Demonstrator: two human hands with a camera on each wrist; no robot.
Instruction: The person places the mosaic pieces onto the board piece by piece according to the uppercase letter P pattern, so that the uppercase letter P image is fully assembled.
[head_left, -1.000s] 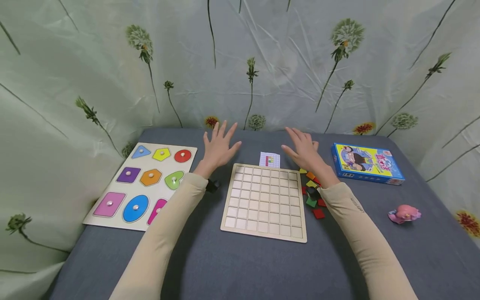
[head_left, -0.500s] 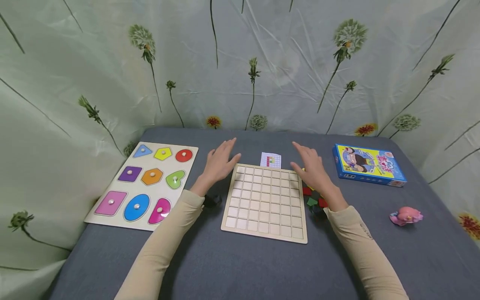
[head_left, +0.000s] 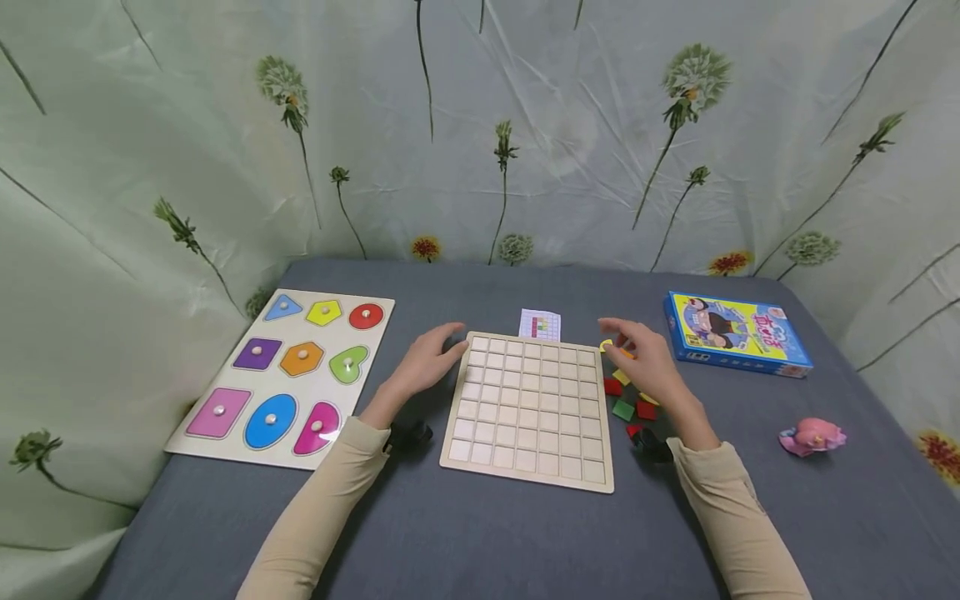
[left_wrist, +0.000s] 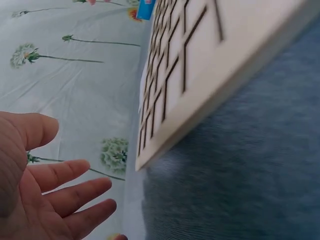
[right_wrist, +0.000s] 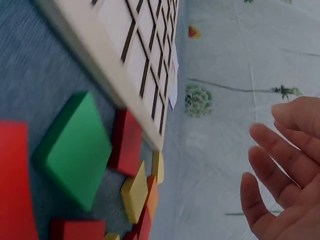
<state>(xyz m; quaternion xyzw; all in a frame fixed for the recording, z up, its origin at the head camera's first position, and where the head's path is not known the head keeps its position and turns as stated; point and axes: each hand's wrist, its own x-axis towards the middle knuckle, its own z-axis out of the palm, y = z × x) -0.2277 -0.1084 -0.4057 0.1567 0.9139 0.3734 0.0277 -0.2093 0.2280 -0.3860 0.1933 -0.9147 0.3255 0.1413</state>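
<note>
A wooden grid board (head_left: 528,412) lies flat in the middle of the table. Beside its far left corner is my left hand (head_left: 426,363), fingers spread and holding nothing; the left wrist view shows a gap between this hand (left_wrist: 60,195) and the board (left_wrist: 200,100). My right hand (head_left: 647,360) hovers over the coloured tiles at the board's right side, fingers loosely bent with nothing between them. Below it lie a green tile (right_wrist: 77,150), red tiles (right_wrist: 126,142) and yellow tiles (right_wrist: 134,196). A small printed pattern card (head_left: 540,325) sits at the board's far edge.
On the left lies a knobbed shape puzzle (head_left: 288,367) with several coloured pieces. A blue and yellow box (head_left: 738,332) is at the back right, with a pink toy figure (head_left: 812,436) nearer. Floral cloth (head_left: 480,125) hangs behind the table.
Both hands have drawn back toward the person and come lower, from above the far table to beside the board. Their fingers are more bent now. The board and other objects stay in place.
</note>
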